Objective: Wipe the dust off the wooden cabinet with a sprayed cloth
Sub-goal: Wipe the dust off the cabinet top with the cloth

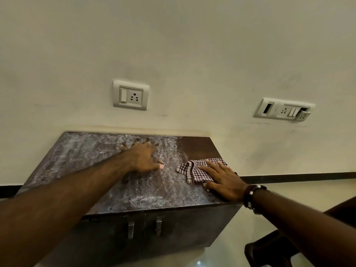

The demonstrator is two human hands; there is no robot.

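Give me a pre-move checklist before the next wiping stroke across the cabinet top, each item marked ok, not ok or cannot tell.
1. Cloth under the wiping hand: ok. The right hand presses flat on the checkered cloth.
2. Cloth on the surface: ok. It lies on the cabinet top near the right front edge.
3. Cloth damp from spray: cannot tell.
4. Path clear for a leftward stroke: not ok. The left hand rests on the dusty middle.
5. Dust left to wipe: ok. Only the back right corner shows clean wood; the rest is grey.
6. Cabinet doors closed: ok.
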